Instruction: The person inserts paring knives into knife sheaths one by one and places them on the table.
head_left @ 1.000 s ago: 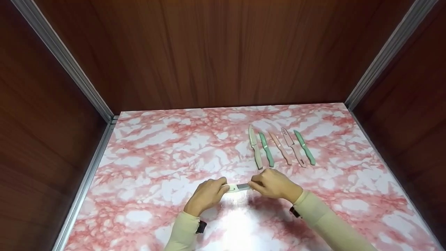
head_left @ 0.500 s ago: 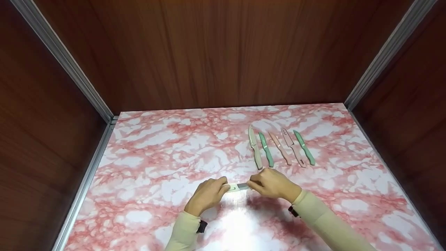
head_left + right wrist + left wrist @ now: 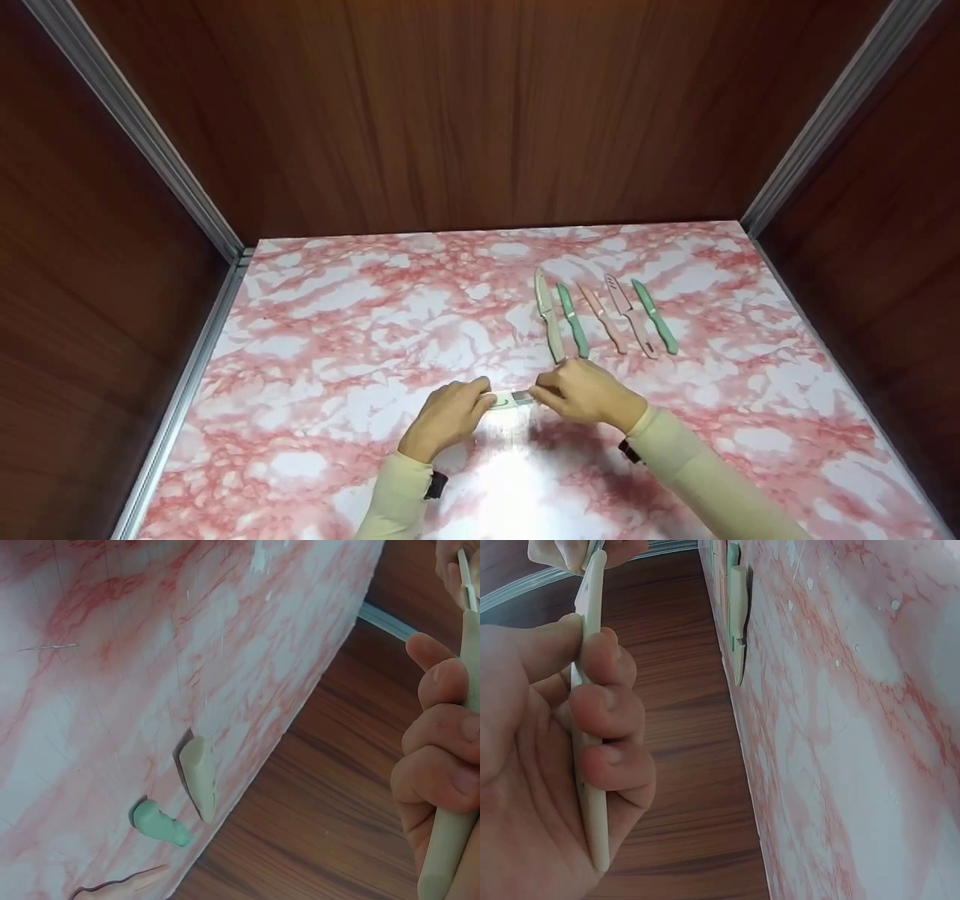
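Both hands meet low over the pink marble table [image 3: 315, 352]. The left hand [image 3: 444, 420] curls its fingers [image 3: 611, 716] round a pale sheath [image 3: 589, 727]; the right hand [image 3: 589, 394] clamps its fingers [image 3: 439, 746] round the beige handle [image 3: 450, 840] of a knife [image 3: 517, 398] (blade partly inside the sheath). Five more knives [image 3: 604, 315] lie side by side just beyond the right hand.

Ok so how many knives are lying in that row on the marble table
5, side by side right of centre: beige knife, green knife, pink knife, second pink knife, second green knife. Left hand and right hand hold a sixth in front.
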### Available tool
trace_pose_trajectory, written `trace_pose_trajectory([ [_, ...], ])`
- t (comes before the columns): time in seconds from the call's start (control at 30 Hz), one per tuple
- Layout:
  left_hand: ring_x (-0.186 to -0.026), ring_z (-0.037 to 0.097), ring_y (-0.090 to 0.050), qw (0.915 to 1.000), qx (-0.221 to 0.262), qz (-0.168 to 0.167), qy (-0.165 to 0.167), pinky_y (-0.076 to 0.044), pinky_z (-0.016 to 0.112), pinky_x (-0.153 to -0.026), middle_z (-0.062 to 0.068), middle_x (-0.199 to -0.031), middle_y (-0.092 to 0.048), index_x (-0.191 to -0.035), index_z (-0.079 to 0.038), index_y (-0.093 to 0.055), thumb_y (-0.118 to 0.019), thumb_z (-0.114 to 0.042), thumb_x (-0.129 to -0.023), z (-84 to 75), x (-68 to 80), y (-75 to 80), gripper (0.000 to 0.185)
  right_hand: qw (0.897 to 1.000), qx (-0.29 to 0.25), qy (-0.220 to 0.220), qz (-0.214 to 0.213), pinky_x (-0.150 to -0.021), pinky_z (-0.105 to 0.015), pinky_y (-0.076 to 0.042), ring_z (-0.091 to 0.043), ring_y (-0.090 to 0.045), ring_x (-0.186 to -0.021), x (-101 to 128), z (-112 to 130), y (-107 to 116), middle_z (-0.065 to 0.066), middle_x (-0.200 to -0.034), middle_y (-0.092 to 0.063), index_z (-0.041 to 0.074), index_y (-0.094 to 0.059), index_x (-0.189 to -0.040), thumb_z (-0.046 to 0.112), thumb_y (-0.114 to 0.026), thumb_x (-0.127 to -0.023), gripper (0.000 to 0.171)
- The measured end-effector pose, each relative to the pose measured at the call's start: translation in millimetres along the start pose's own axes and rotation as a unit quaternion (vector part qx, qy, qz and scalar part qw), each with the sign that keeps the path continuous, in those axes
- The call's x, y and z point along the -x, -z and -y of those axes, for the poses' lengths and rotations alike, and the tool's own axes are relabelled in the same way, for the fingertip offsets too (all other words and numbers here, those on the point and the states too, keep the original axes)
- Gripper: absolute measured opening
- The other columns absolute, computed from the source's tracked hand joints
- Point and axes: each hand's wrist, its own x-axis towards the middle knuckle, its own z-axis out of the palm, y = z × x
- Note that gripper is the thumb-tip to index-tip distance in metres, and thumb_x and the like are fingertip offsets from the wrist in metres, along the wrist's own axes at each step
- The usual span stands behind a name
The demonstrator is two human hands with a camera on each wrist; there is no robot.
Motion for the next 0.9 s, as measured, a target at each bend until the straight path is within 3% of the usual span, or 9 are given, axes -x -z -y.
trace_pose_trajectory([
  [0.53,-0.05,0.004,-0.031,1.0,0.003,0.001,-0.005,-0.028,0.02,-0.047,-0.01,-0.062,-0.036,-0.084,-0.015,-0.047,-0.045,-0.027,-0.101,0.0,0.4,-0.3,0.021,1.0,-0.018,-0.004,0.002,-0.043,-0.016,-0.023,0.003,-0.021,-0.042,-3.1,2.3,1.5,0.016,-0.051,-0.024,0.023,-0.04,-0.059,0.031,-0.053,-0.097,0.042],
  [0.9,-0.05,0.004,-0.031,0.9999,-0.001,-0.012,-0.013,-0.029,0.021,-0.047,-0.01,-0.062,-0.035,-0.082,-0.015,-0.045,-0.046,-0.027,-0.101,-0.2,0.0,-0.4,0.022,1.0,-0.004,-0.014,0.013,-0.045,-0.018,-0.028,0.002,-0.026,-0.044,-6.3,5.1,1.2,0.015,-0.052,-0.03,0.024,-0.043,-0.061,0.032,-0.053,-0.098,0.038],
])
